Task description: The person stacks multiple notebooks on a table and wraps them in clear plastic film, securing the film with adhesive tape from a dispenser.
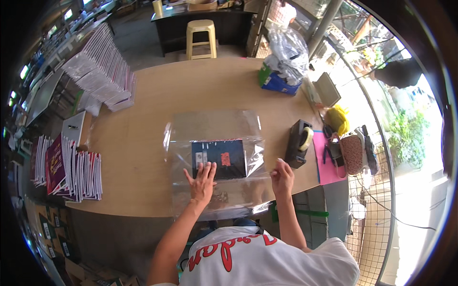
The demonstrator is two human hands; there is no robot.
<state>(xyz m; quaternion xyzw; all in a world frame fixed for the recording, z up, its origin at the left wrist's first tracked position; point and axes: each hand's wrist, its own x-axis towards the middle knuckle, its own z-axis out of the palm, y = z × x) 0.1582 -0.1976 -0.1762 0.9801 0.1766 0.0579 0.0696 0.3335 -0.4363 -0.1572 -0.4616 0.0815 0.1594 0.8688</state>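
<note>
Flat, left hand (202, 181) on clear plastic sleeve (214, 143), dark notebook (219, 158) inside

The left hand (202, 180) covers the dark notebook's (219, 158) near edge

**Colours on your table**

Your notebook (219, 158) has a dark navy cover with a red patch and white marks, under clear glossy film (214, 128). The table (157, 109) is pale tan wood; the tape dispenser (297, 142) black; the paper sheet (326, 168) pink.
</note>
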